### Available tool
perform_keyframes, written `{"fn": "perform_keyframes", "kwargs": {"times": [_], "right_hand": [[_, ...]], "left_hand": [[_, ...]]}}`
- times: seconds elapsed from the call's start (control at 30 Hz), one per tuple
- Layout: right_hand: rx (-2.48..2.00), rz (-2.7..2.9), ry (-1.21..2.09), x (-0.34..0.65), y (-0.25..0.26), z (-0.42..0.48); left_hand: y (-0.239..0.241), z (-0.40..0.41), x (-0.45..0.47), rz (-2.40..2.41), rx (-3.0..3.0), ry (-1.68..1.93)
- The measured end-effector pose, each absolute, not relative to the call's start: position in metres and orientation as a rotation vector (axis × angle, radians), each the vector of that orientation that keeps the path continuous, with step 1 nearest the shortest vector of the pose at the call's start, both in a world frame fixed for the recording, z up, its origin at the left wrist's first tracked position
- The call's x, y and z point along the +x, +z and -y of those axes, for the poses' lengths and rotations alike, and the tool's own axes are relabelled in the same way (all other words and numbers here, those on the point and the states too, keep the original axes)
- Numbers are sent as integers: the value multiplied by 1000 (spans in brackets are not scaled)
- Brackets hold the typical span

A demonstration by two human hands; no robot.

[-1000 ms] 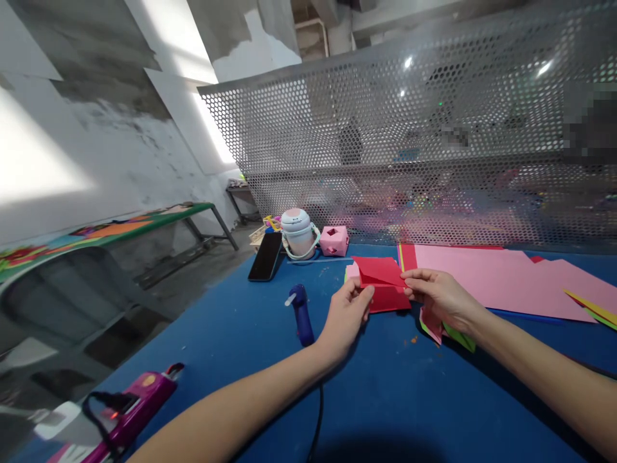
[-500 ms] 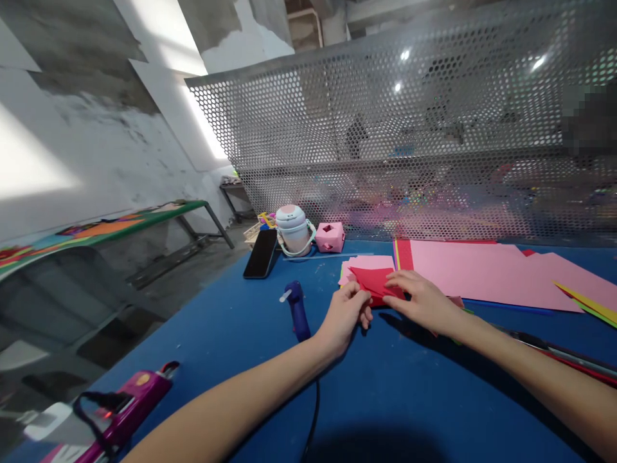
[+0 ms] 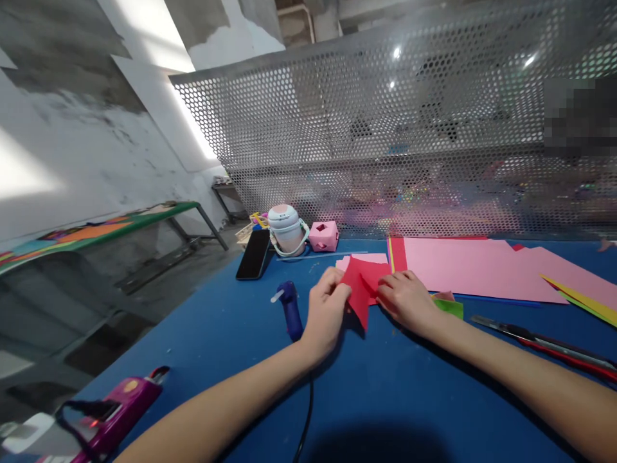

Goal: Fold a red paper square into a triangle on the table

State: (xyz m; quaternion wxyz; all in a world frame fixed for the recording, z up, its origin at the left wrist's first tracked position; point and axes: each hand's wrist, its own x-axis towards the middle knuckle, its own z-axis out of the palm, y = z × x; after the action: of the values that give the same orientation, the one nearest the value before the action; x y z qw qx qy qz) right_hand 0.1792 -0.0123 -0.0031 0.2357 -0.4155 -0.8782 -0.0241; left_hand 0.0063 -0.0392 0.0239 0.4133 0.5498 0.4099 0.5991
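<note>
A folded red paper [image 3: 362, 288] is held just above the blue table [image 3: 376, 392], one corner pointing down. My left hand [image 3: 326, 313] pinches its left edge, fingers closed on it. My right hand [image 3: 407, 299] grips its right side, fingers curled over the paper. Under the paper lies a small pink sheet [image 3: 359, 260]. Green and pink scraps [image 3: 447, 305] lie by my right wrist.
A blue glue gun [image 3: 289, 307] with a black cord lies left of my left hand. Behind it are a phone [image 3: 252, 254], a white jug [image 3: 286, 230] and a pink cube [image 3: 323, 236]. Large pink sheets [image 3: 467, 273] cover the back right. Scissors [image 3: 544, 347] lie at right, a purple glue gun [image 3: 113, 411] at near left.
The red paper went from held open above the table, to pressed flat, to lifted and turned with a corner hanging down. Both hands shifted slightly left with it.
</note>
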Motion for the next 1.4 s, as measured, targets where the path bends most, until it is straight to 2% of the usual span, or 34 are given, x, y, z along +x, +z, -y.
{"fn": "perform_keyframes", "kwargs": {"times": [0.1, 0.2, 0.4, 0.57, 0.63, 0.83, 0.97, 1.4], "right_hand": [[-1135, 2366, 47, 179, -2, 11], [-1110, 2263, 201, 181, 8, 12], [-1092, 1934, 629, 196, 50, 21], [-1078, 1397, 1395, 220, 60, 29], [-1217, 1465, 1388, 230, 52, 38], [-1414, 1863, 942, 243, 27, 81], [-1490, 1896, 781, 240, 22, 95], [-1470, 1686, 1119, 256, 8, 97]], "left_hand": [[48, 52, 0, -952, 1606, 1734], [63, 69, 1, -740, 1494, 1736], [47, 77, 21, -677, 1161, 1333], [12, 68, 33, -826, 978, 1016], [1, 69, 35, -866, 1009, 850], [0, 81, 34, -1030, 1533, 390], [8, 82, 31, -1044, 2004, 493], [-1, 79, 23, -1215, 2156, 482]]}}
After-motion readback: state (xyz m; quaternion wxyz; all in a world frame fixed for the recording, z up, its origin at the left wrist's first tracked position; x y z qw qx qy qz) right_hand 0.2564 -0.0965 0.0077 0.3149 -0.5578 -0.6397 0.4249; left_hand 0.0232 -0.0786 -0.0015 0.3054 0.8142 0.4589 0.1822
